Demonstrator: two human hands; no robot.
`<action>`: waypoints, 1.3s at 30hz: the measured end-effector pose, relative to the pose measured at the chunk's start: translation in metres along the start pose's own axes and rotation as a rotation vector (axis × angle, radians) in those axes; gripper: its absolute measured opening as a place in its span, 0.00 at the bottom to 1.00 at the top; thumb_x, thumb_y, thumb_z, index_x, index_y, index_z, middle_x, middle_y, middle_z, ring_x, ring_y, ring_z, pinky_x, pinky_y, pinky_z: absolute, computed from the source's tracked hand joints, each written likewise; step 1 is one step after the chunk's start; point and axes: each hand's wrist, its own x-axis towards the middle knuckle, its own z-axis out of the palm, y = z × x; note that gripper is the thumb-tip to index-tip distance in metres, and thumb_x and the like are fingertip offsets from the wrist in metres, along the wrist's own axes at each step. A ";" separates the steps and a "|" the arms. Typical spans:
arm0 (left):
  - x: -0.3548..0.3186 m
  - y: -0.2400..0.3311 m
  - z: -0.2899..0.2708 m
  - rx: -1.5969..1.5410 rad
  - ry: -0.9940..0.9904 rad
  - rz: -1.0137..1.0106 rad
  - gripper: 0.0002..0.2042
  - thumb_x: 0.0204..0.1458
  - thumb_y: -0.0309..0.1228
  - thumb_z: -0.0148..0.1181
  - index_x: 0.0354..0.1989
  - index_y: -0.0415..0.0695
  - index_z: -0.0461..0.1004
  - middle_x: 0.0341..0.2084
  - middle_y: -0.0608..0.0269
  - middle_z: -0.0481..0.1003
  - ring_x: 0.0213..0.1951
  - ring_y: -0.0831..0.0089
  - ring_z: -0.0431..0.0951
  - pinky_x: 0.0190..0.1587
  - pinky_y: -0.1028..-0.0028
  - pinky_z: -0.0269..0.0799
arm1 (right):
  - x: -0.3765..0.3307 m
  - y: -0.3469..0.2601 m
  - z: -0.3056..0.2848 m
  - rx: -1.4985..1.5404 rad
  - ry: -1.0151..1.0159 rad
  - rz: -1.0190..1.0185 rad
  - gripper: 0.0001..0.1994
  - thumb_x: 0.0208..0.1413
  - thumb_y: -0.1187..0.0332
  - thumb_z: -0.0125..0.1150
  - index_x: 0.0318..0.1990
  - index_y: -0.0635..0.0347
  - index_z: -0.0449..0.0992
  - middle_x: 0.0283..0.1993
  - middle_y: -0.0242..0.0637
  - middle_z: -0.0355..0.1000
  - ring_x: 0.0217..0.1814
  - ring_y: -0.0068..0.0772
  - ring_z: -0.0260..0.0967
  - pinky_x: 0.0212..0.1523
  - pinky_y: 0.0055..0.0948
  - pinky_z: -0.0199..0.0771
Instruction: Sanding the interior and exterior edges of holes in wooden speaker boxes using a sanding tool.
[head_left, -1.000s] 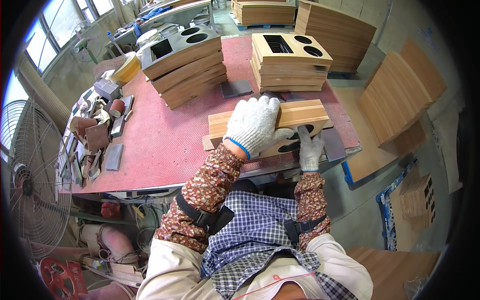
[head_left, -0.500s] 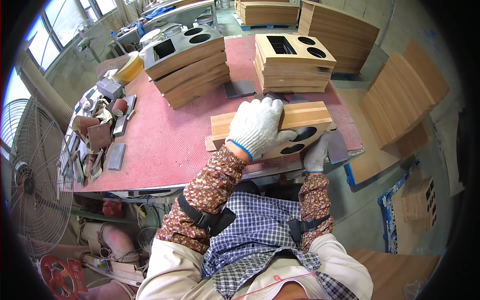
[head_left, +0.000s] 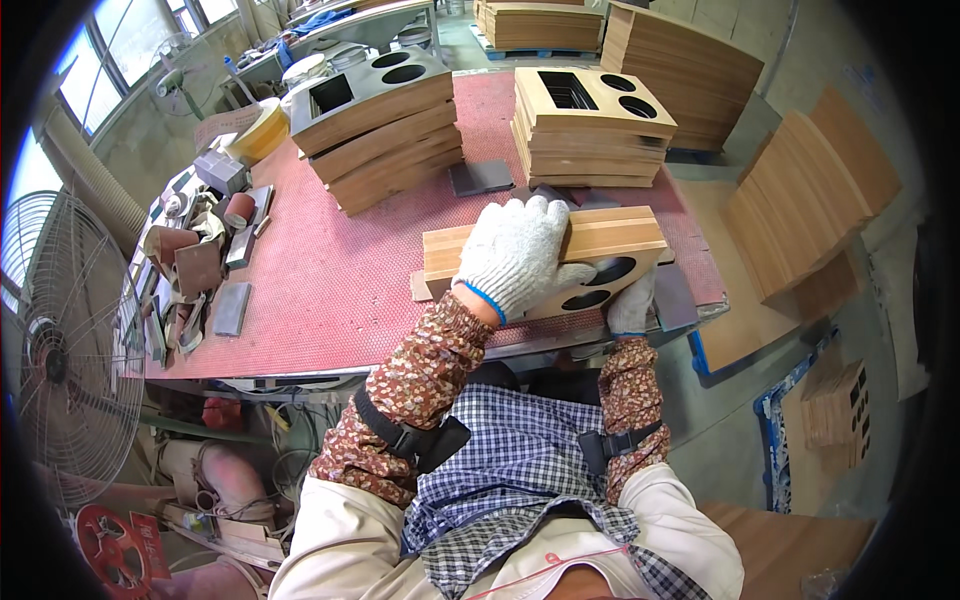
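A stack of wooden panels point(head_left: 615, 233) stands on its long edge near the front edge of the table, its layered edges facing up. Two round dark-rimmed holes show in its near face. My left hand point(head_left: 515, 255), in a white knit glove with a blue cuff, is clasped over the top, thumb on the near face and fingers reaching over the far side. At the lower right end, my right hand point(head_left: 632, 306), gloved alike, grips the same stack; its fingers are partly hidden by the wood. A small brown block point(head_left: 420, 287) lies by the stack's left end.
Behind stand a dark-topped panel stack point(head_left: 385, 140) and a light-topped panel stack point(head_left: 590, 135) on the red mat point(head_left: 290, 300). Grey sanding pads point(head_left: 480, 178) lie between. Abrasive rolls and scraps point(head_left: 195, 260) crowd the left edge. A caged fan point(head_left: 70, 360) stands left.
Both hands keep their hold on the panel stack, with hardly any movement. The whole view has shifted very slightly.
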 end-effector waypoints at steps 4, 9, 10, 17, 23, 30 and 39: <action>0.000 0.001 0.005 0.004 0.027 0.004 0.31 0.51 0.60 0.65 0.43 0.40 0.75 0.38 0.50 0.78 0.44 0.53 0.80 0.47 0.57 0.74 | 0.001 0.001 -0.001 0.041 0.009 0.001 0.30 0.72 0.44 0.43 0.67 0.61 0.66 0.61 0.38 0.71 0.62 0.35 0.71 0.63 0.36 0.71; 0.005 -0.002 0.000 -0.023 0.018 -0.009 0.29 0.48 0.57 0.69 0.41 0.41 0.75 0.38 0.49 0.79 0.42 0.51 0.81 0.46 0.55 0.75 | -0.008 -0.006 -0.004 -0.417 0.076 -0.177 0.24 0.73 0.54 0.47 0.62 0.68 0.72 0.58 0.41 0.75 0.55 0.32 0.71 0.57 0.33 0.72; 0.007 -0.001 -0.003 -0.009 0.000 -0.024 0.29 0.48 0.57 0.70 0.42 0.41 0.76 0.38 0.49 0.79 0.42 0.50 0.81 0.46 0.55 0.75 | -0.011 -0.014 0.000 -0.484 0.103 -0.246 0.23 0.73 0.56 0.49 0.61 0.68 0.73 0.58 0.41 0.75 0.55 0.31 0.71 0.57 0.33 0.72; 0.011 0.001 -0.001 0.007 -0.002 0.007 0.28 0.49 0.56 0.69 0.42 0.40 0.76 0.39 0.47 0.80 0.41 0.49 0.81 0.45 0.55 0.76 | -0.024 -0.071 -0.037 -1.534 0.194 -0.631 0.21 0.63 0.62 0.64 0.61 0.59 0.74 0.59 0.48 0.75 0.62 0.45 0.72 0.63 0.45 0.69; 0.003 0.001 0.004 -0.036 0.024 0.016 0.29 0.48 0.58 0.68 0.41 0.41 0.75 0.36 0.49 0.78 0.42 0.51 0.80 0.45 0.56 0.74 | -0.028 -0.078 -0.054 -2.002 0.128 -0.239 0.39 0.52 0.41 0.67 0.68 0.51 0.69 0.75 0.53 0.60 0.77 0.54 0.55 0.75 0.52 0.52; 0.002 0.002 0.007 -0.008 0.061 0.029 0.29 0.48 0.58 0.68 0.40 0.41 0.75 0.35 0.50 0.77 0.42 0.52 0.80 0.45 0.56 0.74 | -0.029 -0.088 -0.077 -1.900 0.077 -0.187 0.33 0.51 0.47 0.69 0.63 0.51 0.74 0.72 0.51 0.64 0.73 0.55 0.59 0.72 0.52 0.58; 0.008 -0.004 0.004 0.015 0.024 0.016 0.31 0.50 0.60 0.67 0.45 0.40 0.77 0.37 0.47 0.80 0.40 0.48 0.82 0.44 0.55 0.76 | -0.067 -0.075 -0.063 -1.728 -0.057 -0.553 0.16 0.51 0.61 0.73 0.47 0.53 0.82 0.62 0.42 0.73 0.63 0.49 0.70 0.63 0.47 0.68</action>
